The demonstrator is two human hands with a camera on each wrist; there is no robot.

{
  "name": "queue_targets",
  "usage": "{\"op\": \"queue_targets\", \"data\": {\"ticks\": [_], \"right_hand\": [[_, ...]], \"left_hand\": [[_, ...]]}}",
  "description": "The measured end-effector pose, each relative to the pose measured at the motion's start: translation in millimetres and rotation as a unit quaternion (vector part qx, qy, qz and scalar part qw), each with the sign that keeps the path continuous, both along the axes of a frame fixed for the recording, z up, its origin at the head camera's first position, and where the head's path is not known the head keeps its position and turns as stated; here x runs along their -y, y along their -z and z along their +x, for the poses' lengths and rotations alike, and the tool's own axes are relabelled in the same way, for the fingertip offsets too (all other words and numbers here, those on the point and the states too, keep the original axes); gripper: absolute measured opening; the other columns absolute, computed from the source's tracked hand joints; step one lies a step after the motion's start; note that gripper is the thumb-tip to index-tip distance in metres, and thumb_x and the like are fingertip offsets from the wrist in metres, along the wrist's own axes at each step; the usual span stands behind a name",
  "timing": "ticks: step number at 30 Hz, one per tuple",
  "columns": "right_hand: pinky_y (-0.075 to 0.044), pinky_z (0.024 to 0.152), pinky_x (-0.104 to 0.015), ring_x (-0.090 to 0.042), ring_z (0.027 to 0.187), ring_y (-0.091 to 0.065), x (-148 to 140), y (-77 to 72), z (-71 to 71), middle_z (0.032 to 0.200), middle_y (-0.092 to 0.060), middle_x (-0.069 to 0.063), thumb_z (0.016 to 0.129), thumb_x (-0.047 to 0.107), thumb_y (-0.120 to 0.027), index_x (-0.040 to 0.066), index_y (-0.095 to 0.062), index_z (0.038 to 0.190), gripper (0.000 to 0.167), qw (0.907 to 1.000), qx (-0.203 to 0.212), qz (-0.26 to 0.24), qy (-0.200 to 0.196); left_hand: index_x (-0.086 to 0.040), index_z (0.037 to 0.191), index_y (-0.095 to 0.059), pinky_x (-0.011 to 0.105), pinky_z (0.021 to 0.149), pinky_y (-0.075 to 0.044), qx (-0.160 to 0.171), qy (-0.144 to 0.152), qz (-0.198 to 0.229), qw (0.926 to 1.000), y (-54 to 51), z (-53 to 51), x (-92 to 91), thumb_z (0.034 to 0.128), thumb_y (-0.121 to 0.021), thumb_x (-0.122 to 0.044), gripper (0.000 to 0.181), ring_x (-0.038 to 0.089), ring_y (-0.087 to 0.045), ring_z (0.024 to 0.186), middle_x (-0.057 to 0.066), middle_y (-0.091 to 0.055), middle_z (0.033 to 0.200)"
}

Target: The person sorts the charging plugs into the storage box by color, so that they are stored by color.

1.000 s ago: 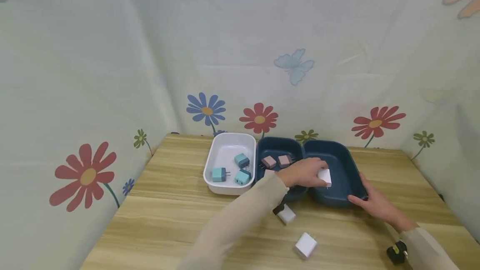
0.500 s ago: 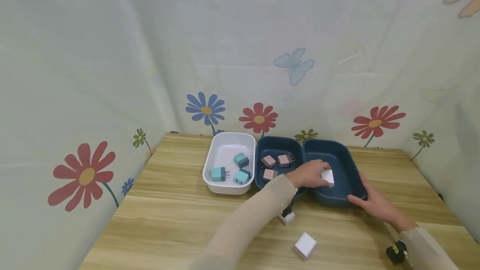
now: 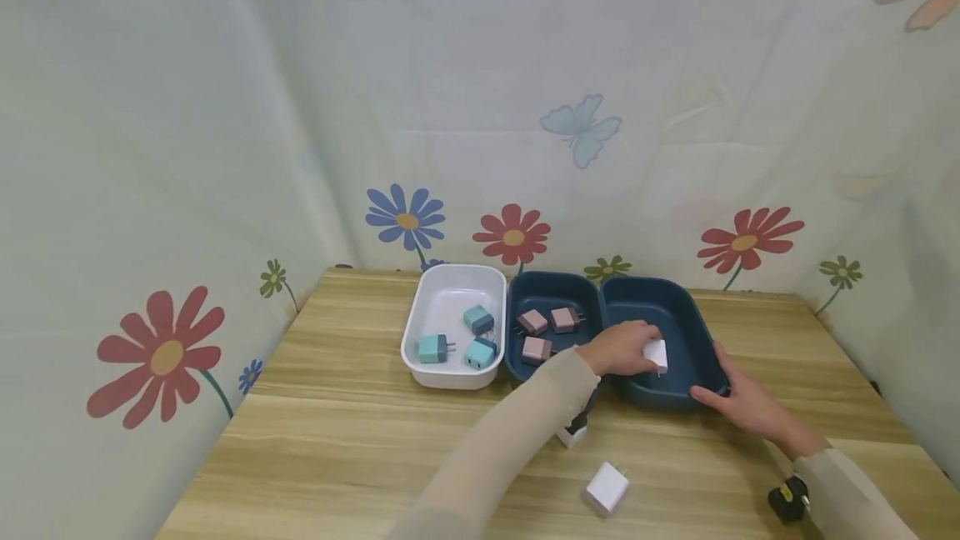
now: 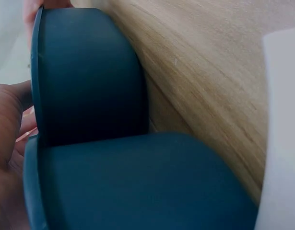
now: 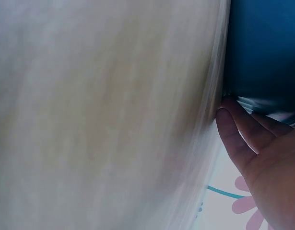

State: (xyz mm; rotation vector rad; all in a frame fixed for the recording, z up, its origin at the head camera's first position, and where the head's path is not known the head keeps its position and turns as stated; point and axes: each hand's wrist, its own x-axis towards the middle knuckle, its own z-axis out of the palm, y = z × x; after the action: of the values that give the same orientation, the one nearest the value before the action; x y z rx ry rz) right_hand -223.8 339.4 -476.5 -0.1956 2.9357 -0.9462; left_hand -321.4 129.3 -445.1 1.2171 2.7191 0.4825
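My left hand (image 3: 621,347) reaches into the right dark blue box (image 3: 678,319) and pinches a white charger plug (image 3: 656,354), its prongs toward me. The left wrist view hides this plug behind the box walls. At that box's front right corner, my right hand (image 3: 753,402) grips the rim and side, thumb in front and fingers along the right wall. The right wrist view shows its fingers (image 5: 238,136) against the blue wall. One white charger plug (image 3: 607,487) lies on the table, and another white charger plug (image 3: 572,437) is partly hidden under my left wrist.
A white box (image 3: 450,273) at left holds three teal charger plugs (image 3: 432,348). The middle dark blue box (image 3: 555,280) holds pink charger plugs (image 3: 536,349), its front part covered by my left arm. Behind the wooden table (image 3: 337,407) hangs a flowered cloth (image 3: 450,65).
My left hand has moved slightly right and deeper into the right blue box with the white charger plug. The right hand stays at the corner. The head view has shifted slightly.
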Motion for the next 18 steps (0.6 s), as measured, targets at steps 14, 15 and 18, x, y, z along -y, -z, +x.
{"op": "queue_targets", "data": {"ticks": [14,15,18], "right_hand": [[-0.029,0.094,-0.068,-0.057,0.123,-0.03,-1,4.6,-4.3,0.143,-0.016,-0.041,0.089,0.036,-0.065,-0.005,0.004,0.148,0.1,0.9998,-0.016,-0.008,-0.004],[-0.028,0.094,-0.068,-0.058,0.123,-0.029,-1,4.7,-4.2,0.143,-0.016,-0.041,0.089,0.036,-0.065,-0.005,0.004,0.147,0.1,0.9998,-0.016,-0.009,-0.002],[-0.028,0.095,-0.069,-0.058,0.123,-0.028,-3,4.8,-3.2,0.143,-0.015,-0.041,0.088,0.037,-0.066,-0.006,0.004,0.147,0.101,0.9999,-0.016,-0.005,0.002]], "left_hand": [[-0.016,0.131,-0.055,0.015,0.095,-0.037,-0.046,0.032,0.039,0.9977,-3.8,-2.1,17.9,0.0913,-0.064,-0.03,0.043,0.004,-0.051,0.112,-0.006,-0.056,0.126],[-0.015,0.13,-0.056,0.015,0.095,-0.037,-0.048,0.038,0.045,0.9971,-6.6,-2.0,22.5,0.0913,-0.064,-0.029,0.042,0.004,-0.051,0.112,-0.005,-0.056,0.126],[-0.014,0.129,-0.057,0.014,0.092,-0.039,-0.039,0.053,0.054,0.9964,-16.4,-0.2,38.5,0.0908,-0.064,-0.028,0.042,0.005,-0.053,0.109,-0.003,-0.058,0.123]]}}
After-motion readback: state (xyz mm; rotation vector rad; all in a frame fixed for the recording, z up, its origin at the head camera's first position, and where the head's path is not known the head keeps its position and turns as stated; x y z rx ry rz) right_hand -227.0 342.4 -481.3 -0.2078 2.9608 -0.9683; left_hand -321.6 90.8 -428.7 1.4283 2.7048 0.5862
